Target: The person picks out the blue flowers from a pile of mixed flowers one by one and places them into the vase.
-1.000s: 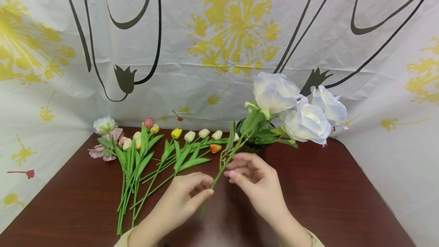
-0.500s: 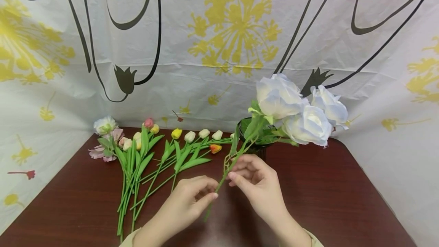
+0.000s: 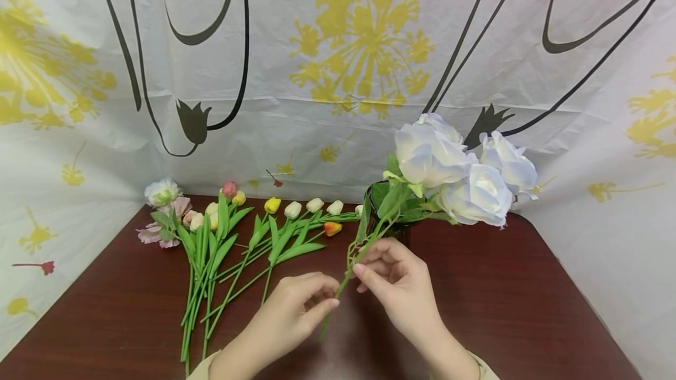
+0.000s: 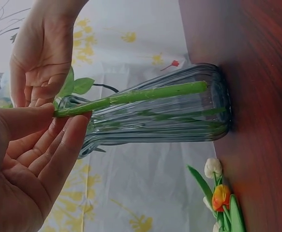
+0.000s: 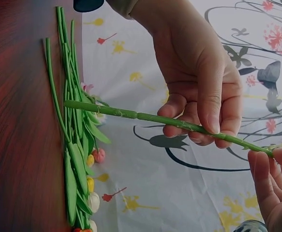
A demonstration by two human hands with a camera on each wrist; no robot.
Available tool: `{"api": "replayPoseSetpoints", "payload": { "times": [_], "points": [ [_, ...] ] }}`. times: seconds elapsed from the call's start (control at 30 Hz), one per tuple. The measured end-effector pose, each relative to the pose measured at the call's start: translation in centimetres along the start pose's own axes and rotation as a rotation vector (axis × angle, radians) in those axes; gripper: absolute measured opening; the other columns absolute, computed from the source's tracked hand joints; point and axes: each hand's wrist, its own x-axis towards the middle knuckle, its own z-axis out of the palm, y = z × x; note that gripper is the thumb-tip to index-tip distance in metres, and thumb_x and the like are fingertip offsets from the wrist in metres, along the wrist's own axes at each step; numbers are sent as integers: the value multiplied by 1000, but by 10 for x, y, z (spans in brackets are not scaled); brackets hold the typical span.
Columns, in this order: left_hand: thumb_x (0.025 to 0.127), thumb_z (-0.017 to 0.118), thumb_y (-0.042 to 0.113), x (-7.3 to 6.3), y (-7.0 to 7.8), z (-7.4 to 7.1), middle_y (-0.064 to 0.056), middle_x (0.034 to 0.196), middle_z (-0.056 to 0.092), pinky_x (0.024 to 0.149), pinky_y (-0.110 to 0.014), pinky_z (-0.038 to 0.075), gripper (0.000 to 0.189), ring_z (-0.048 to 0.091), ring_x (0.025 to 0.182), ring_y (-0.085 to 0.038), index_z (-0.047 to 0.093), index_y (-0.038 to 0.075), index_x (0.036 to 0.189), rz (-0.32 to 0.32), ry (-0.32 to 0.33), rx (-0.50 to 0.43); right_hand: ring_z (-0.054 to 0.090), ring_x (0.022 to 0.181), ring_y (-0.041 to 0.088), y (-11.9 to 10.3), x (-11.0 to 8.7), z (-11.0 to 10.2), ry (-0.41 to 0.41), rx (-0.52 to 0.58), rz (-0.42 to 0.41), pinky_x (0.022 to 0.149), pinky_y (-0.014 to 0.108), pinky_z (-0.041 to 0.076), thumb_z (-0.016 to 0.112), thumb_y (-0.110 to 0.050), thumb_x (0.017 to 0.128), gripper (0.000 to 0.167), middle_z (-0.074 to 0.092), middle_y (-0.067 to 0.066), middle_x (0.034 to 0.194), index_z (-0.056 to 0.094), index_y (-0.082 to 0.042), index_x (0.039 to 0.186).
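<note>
Both hands hold one long-stemmed white-and-pale-blue rose [image 3: 429,154] tilted over the table, bloom up and to the right. Low on its green stem [image 4: 155,93], my left hand [image 3: 298,309] pinches between thumb and fingers, the cut end pointing down. Higher up, the thumb and fingertips of my right hand [image 3: 398,286] pinch the same stem. Behind the right hand stands a ribbed glass vase [image 4: 165,133], largely hidden in the head view. Similar roses [image 3: 475,192] lean out of it to the right, and stems show through its glass.
Left on the dark red wooden table [image 3: 121,309] lies a bundle of tulips [image 3: 203,251] with pink flowers [image 3: 158,233] at its far end. White, yellow and orange tulips [image 3: 293,210] lie beside it, reaching toward the vase. A patterned white cloth [image 3: 264,75] hangs behind.
The rose and my left hand have shifted slightly right. My right hand's fingers, loosely around the stem earlier, now pinch it.
</note>
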Motion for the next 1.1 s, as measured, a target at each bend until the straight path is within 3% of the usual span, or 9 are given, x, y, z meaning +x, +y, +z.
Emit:
{"api": "replayPoseSetpoints", "payload": {
  "times": [0.43, 0.77, 1.1],
  "points": [
    [81, 73, -2, 1, -6, 4, 6, 80, 64, 61, -15, 48, 17, 59, 70, 1, 66, 9, 93, -60, -18, 0, 64, 60, 18, -1, 4, -5, 58, -29, -26, 51, 37, 53, 67, 15, 80, 17, 64, 10, 76, 59, 4, 91],
    [82, 74, 2, 0, -16, 12, 8, 82, 64, 63, -16, 48, 14, 60, 74, 1, 67, 11, 89, -75, -33, 50, 65, 62, 17, -6, 10, -17, 126, 15, -109, 52, 32, 53, 64, 18, 81, 15, 63, 10, 77, 57, 8, 90],
    [83, 74, 7, 2, -25, 16, 9, 82, 65, 60, -19, 49, 9, 58, 70, 1, 69, 12, 87, -99, -53, 131, 65, 59, 18, -13, 15, -31, 225, 32, -132, 55, 29, 53, 64, 19, 80, 14, 66, 12, 77, 57, 12, 90]
  ]
}}
